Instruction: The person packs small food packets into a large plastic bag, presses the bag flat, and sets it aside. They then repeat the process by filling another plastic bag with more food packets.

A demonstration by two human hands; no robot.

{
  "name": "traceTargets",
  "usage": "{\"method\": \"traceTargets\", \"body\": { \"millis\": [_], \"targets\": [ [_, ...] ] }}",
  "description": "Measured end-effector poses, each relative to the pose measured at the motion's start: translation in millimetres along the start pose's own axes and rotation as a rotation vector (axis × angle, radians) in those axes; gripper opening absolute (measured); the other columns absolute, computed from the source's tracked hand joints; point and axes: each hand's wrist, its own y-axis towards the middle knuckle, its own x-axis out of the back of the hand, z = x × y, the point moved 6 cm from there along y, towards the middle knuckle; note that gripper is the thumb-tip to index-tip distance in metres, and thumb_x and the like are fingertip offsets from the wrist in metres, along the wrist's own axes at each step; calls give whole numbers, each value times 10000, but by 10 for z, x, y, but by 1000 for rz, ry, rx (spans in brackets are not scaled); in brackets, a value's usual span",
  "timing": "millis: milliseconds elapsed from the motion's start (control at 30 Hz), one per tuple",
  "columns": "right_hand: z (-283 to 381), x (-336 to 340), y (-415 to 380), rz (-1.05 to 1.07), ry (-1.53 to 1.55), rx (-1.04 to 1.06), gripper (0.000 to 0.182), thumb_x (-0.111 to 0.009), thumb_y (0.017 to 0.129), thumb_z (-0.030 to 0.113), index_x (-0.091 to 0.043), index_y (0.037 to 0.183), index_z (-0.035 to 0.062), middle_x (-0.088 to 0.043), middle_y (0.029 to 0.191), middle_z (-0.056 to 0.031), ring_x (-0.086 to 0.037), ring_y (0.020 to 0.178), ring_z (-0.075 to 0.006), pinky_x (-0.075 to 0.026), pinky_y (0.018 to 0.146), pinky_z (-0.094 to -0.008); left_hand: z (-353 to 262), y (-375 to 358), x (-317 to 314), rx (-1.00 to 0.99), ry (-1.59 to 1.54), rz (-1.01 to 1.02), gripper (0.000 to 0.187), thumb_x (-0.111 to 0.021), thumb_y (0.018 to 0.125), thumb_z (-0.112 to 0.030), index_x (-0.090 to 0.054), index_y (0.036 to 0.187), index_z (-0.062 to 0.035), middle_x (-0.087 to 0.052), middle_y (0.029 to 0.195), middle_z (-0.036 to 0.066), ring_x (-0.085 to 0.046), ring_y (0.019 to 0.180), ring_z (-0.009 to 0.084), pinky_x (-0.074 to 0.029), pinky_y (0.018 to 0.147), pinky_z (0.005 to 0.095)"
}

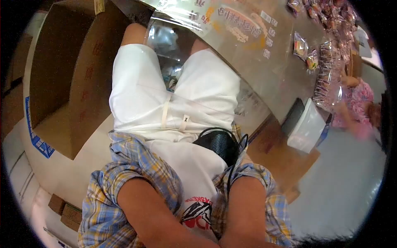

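Observation:
Both of my forearms, in rolled plaid sleeves point(136, 165), run down to the bottom edge and come together there. My hands lie beyond the frame, so what they hold or touch is hidden. A clear plastic sheet or bag point(240, 29) with printed lettering spreads over the work surface and hangs across my white shorts point(138, 82). A black mesh-textured pouch or device point(219, 144) with a black cord rests at my waist.
On my left stands an open cardboard box point(53, 62). Small wrapped packets point(301, 44) and a row of packets in clear plastic point(326, 74) lie upper right. Nearby are a white bin point(308, 128) and a person in pink point(359, 103). Small brown boxes point(71, 215) sit lower left.

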Motion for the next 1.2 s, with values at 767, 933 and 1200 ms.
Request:
{"method": "traceTargets", "body": {
  "millis": [767,933,1200],
  "targets": [
    [-51,-106,154,5,31,-7,183,-592,978,112,-478,1092,23,-461,1143,-162,-429,1092,-341,-352,941,-476,-25,85,146,-27,-82,-41,282,-599,986,-282,-671,1159,-72,-701,1029,201,-680,843,368,-553,764,420],
    [-67,-112,127,8,60,1,148,-583,979,98,-479,1053,25,-469,1100,-152,-439,1053,-332,-364,914,-468,-98,89,14,-48,-133,-65,278,-602,980,-285,-672,1153,-79,-698,1027,198,-676,845,364,-550,765,418],
    [-71,-188,139,-19,91,13,102,-569,979,76,-480,992,28,-483,1032,-136,-454,992,-317,-382,870,-455,-63,-22,17,3,-144,-42,271,-605,971,-290,-675,1142,-91,-694,1025,193,-671,847,358,-545,768,415]
  ]
}}
